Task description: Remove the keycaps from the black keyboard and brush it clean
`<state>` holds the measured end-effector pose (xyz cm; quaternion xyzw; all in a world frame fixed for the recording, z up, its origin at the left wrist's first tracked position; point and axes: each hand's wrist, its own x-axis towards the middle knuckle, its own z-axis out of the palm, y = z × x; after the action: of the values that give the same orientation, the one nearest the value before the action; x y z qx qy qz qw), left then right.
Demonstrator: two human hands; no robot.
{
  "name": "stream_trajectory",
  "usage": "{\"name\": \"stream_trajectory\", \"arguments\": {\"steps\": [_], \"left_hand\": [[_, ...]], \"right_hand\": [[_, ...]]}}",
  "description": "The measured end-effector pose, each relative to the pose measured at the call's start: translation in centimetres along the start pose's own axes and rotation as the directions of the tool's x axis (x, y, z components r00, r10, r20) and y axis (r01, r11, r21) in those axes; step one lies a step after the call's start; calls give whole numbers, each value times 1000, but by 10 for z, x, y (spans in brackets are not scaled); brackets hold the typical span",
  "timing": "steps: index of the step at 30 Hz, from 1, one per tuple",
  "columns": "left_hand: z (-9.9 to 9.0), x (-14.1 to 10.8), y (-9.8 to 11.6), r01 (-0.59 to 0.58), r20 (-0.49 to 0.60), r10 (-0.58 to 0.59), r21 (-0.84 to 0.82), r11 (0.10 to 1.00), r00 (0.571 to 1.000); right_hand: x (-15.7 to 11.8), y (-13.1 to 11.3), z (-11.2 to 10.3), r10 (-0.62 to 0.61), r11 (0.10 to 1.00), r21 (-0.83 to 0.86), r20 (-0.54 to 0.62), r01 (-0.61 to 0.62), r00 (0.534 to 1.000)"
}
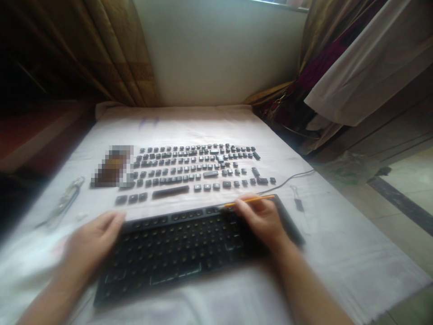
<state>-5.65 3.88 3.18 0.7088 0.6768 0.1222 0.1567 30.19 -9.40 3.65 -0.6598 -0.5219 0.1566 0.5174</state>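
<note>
A black keyboard (pixel 176 243) with its keycaps off lies slightly askew on the white cloth, its bare switch posts showing. My left hand (pixel 96 239) is closed on its far left corner, thumb near the top edge; the fingertips are partly hidden. Over the keyboard's far right part, my right hand (pixel 260 221) pinches a thin orange-handled brush (pixel 250 200). The brush's dark tip points left and is at the keyboard's top row of keys, though blur hides whether it touches. Beyond the keyboard, loose black keycaps (pixel 174 180) are laid out in rows, with a long space bar (pixel 171 192) nearest.
A pixelated rectangular item (pixel 113 167) lies left of the keycaps. Further left is a clear-wrapped bundle (pixel 69 194). A black binder clip (pixel 298 201) and a dark cable (pixel 291 177) are at right. Curtains (pixel 118 49) hang behind the cloth-covered table (pixel 189 124).
</note>
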Motion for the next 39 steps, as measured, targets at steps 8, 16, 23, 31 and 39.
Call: {"name": "stream_trajectory", "arguments": {"steps": [8,16,23,31,39], "left_hand": [[2,3,-4,6,10,-6,22,1000,1000],[2,0,-3,-6,6,6,8,1000,1000],[2,2,-4,41,17,-41,9,999,999],[-1,0,3,97,64,-97,16,995,993],[0,1,0,95,53,-96,15,995,994]], "right_hand": [[1,-5,-7,16,1000,-5,-73,-16,997],[2,1,-1,-48,998,-43,22,49,999],[0,-2,-4,-132,991,0,-71,132,989],[2,2,-1,-143,986,-89,12,143,990],[0,-2,-3,-119,993,6,-52,119,992]]}}
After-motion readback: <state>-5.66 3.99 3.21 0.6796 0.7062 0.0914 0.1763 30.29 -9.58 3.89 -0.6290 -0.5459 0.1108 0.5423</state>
